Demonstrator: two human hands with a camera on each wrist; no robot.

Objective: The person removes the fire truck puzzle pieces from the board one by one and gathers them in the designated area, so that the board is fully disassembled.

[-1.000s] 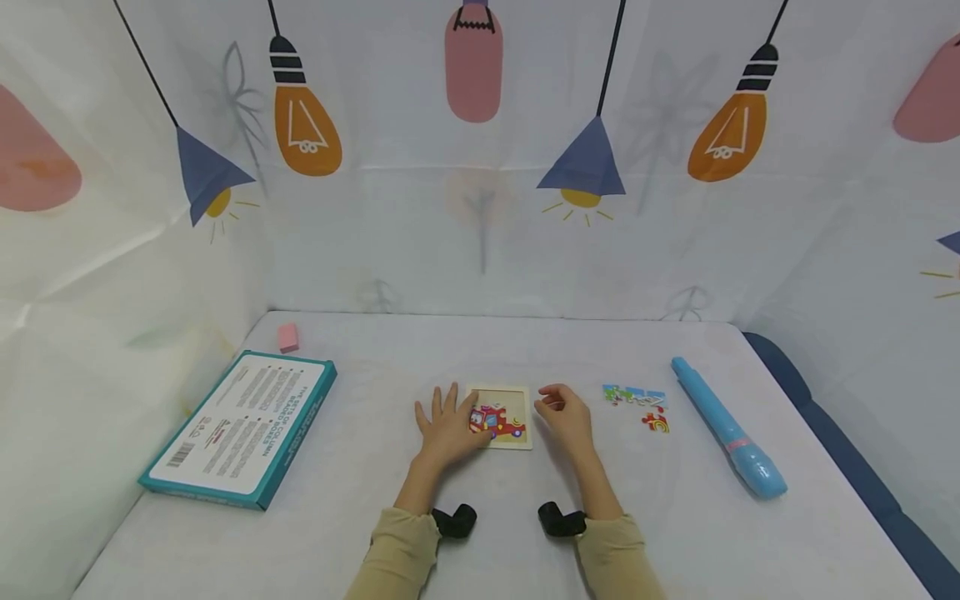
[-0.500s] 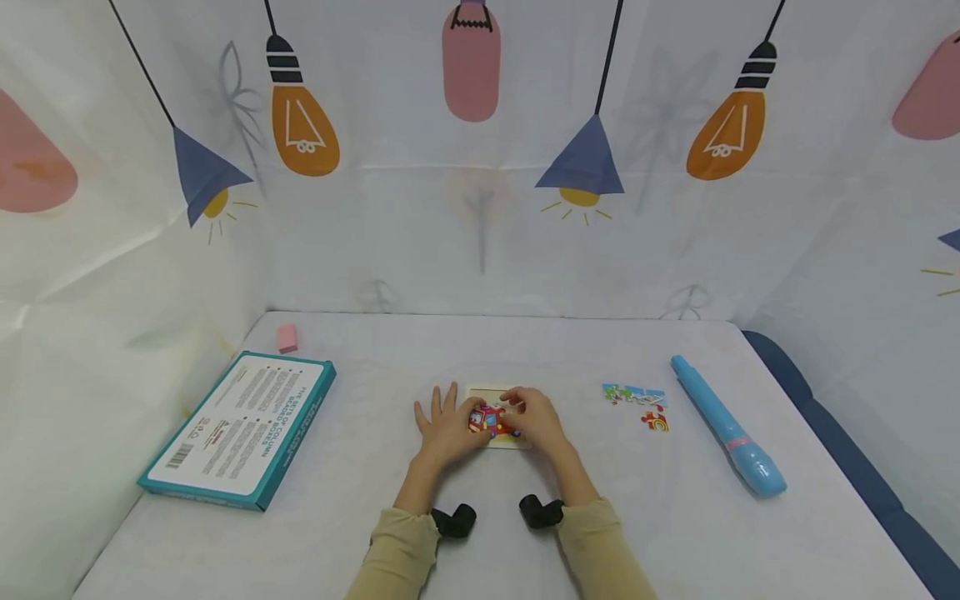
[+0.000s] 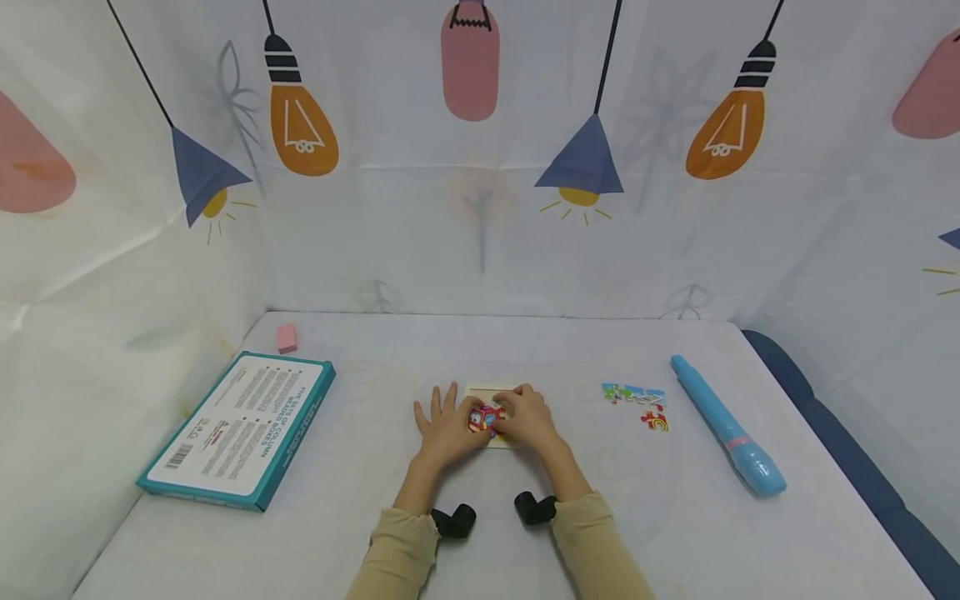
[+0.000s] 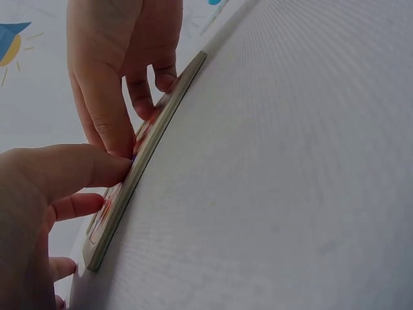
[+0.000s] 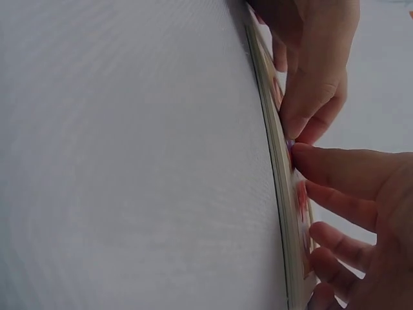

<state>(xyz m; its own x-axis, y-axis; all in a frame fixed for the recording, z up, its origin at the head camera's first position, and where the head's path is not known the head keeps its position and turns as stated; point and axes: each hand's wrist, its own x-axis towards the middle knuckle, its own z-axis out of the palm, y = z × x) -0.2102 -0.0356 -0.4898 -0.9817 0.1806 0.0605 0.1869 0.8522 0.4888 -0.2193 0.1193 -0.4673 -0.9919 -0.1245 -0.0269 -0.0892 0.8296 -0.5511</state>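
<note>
A small wooden jigsaw tray (image 3: 491, 388) lies flat on the white table, with joined puzzle pieces (image 3: 487, 415) showing a red vehicle inside it. My left hand (image 3: 447, 435) rests over its left side, fingers spread, thumb and index finger touching the pieces. From the other side my right hand (image 3: 531, 423) reaches in and covers the tray's right part. In the right wrist view, the right hand's (image 5: 390, 226) fingertips press on the picture, the thumb right by the left thumb. Several loose jigsaw pieces (image 3: 633, 395) lie to the right, a red and yellow piece (image 3: 655, 422) among them.
A teal-edged box (image 3: 238, 427) with printed text lies at the left, with a pink block (image 3: 287, 337) behind it. To the right is a long light-blue bottle-shaped object (image 3: 727, 429). Dark blue seat backs (image 3: 847, 450) line the table's right edge.
My right hand has moved left from beside the tray onto the puzzle and now touches the pieces. The left hand has stayed in place, as have the loose pieces.
</note>
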